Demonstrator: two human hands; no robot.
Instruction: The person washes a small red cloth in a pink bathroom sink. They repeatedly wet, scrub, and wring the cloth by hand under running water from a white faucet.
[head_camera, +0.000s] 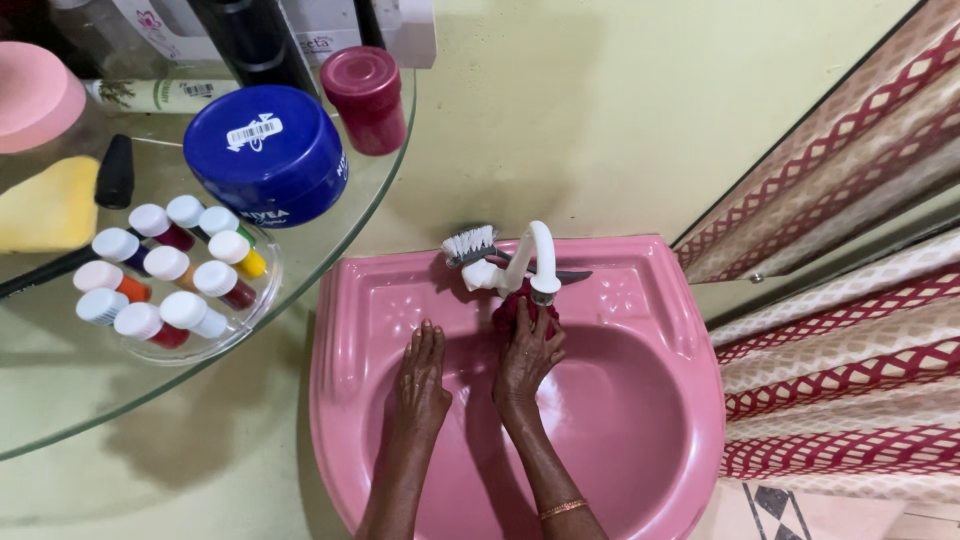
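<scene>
While right hand (527, 358) grips red cloth (514, 308) under tap (541, 262) in pink sink (660, 300), left hand (421, 380) rests flat, fingers together, on basin; best keep cloth centred beneath spout, squeeze firmly.

Your single head camera looks steeply down from close above the pink sink (640, 290); glass shelf (60, 390) sits at left.

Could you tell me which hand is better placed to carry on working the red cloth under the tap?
Right hand: it already grips the red cloth beneath the white tap; the left hand lies flat on the pink sink.
</scene>
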